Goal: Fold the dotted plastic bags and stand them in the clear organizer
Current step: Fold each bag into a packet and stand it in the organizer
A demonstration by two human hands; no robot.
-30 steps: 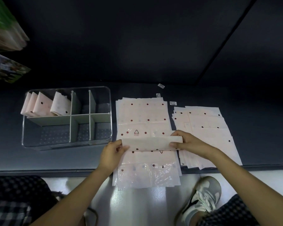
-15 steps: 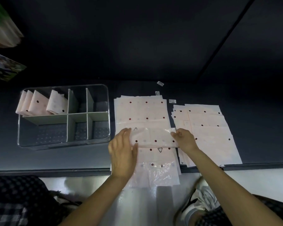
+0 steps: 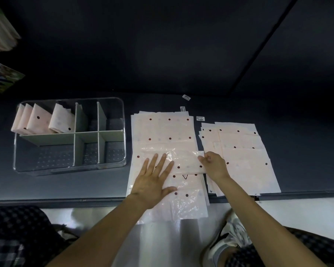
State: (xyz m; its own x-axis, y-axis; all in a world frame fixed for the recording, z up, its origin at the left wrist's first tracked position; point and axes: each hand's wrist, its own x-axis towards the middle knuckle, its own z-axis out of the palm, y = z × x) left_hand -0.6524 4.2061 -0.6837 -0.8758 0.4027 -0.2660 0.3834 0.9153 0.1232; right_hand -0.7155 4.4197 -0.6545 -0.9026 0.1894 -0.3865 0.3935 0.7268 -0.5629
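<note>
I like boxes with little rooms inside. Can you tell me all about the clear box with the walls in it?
The clear organizer is a see-through plastic box with rounded corners, sitting flat on the dark table, left of the bag piles. Grey dividers split it into six compartments. Four folded dotted bags stand leaning in its far left compartment; the others look empty. Neither hand touches it.

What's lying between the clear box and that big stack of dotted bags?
Nothing: in the head view, only bare dark tabletop separates the clear organizer from the middle stack of dotted bags.
</note>
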